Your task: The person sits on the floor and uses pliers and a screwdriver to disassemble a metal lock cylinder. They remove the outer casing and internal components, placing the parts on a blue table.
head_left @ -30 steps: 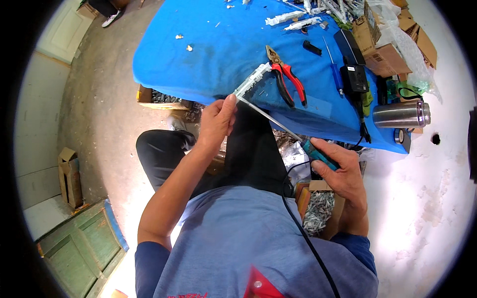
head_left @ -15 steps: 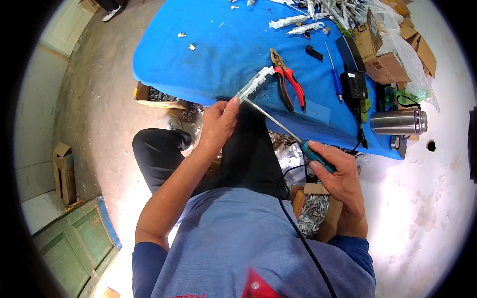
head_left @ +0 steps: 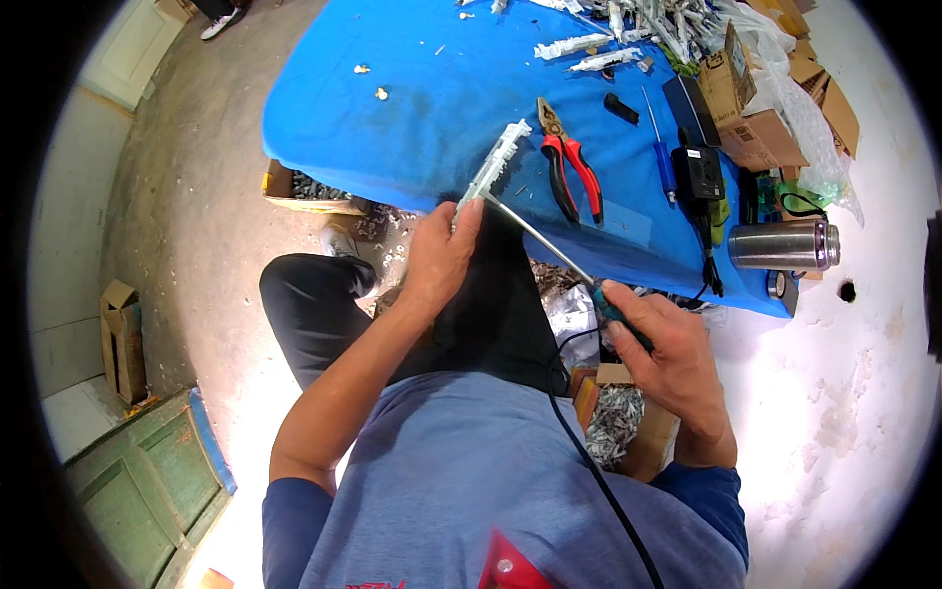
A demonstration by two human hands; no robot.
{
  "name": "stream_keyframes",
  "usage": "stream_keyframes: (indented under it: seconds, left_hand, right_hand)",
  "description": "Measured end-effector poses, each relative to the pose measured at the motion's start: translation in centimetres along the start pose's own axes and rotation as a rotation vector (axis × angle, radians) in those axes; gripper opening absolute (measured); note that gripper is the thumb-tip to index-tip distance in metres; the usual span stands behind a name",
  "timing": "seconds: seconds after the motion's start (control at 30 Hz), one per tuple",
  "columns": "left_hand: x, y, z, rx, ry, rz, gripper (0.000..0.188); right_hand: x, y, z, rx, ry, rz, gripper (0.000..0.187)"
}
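My left hand (head_left: pixel 444 253) is closed around the lower end of a long white plastic part (head_left: pixel 498 160), which slants up over the front edge of the blue-covered table (head_left: pixel 363 128). In my right hand (head_left: pixel 669 355) is a screwdriver (head_left: pixel 545 240) with a teal handle and a long metal shaft. The shaft's tip meets the white part just beside my left thumb; whether it sits in a slot I cannot tell. Right of the part lie pliers (head_left: pixel 573 167) with red and black handles.
Similar white parts (head_left: pixel 628 34) are heaped at the far right. A blue-handled screwdriver (head_left: pixel 666 169), black power adapter (head_left: pixel 699 173), steel flask (head_left: pixel 783 244) and cardboard box (head_left: pixel 760 133) line the right side. Below the table stand a box of dark pieces (head_left: pixel 314 202) and one of shredded-looking scraps (head_left: pixel 616 424).
The white part has turned more upright, its far end moving left, away from the pliers. My left hand has shifted slightly right, and the screwdriver's tip stays at the part.
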State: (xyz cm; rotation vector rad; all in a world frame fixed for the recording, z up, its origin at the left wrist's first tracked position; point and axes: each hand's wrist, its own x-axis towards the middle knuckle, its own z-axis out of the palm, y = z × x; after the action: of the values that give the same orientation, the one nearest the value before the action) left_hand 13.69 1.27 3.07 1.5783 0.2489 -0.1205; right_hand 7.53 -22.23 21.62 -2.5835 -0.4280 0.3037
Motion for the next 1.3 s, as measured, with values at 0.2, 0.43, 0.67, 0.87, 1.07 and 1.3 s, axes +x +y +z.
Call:
stream_keyframes:
  seconds: [0.2,0.43,0.67,0.87,1.07,1.3]
  left_hand:
    - [0.2,0.1,0.1,0.183,0.058,0.079,0.048]
    - [0.0,0.9,0.3,0.228,0.088,0.115,0.05]
    - [-0.1,1.4,0.2,0.254,0.08,0.104,0.053]
    - [0.1,1.7,-0.3,0.288,0.055,0.114,0.049]
    - [0.3,1.0,0.4,0.341,0.126,0.192,0.048]
    - [1.3,0.4,-0.3,0.079,-0.047,0.017,0.053]
  right_hand:
    - [1.4,-1.0,-2.0,-0.087,-0.056,-0.016,0.038]
    - [2.8,0.0,-3.0,0.107,-0.094,0.005,0.039]
    - [3.1,-1.4,-3.7,-0.053,-0.125,0.014,0.037]
    - [5.5,-1.8,-6.5,-0.123,-0.174,-0.11,0.037]
    - [6.9,-1.2,-7.0,-0.055,-0.175,-0.165,0.036]
    - [7.1,-0.6,-5.7,-0.029,-0.165,-0.108,0.036]
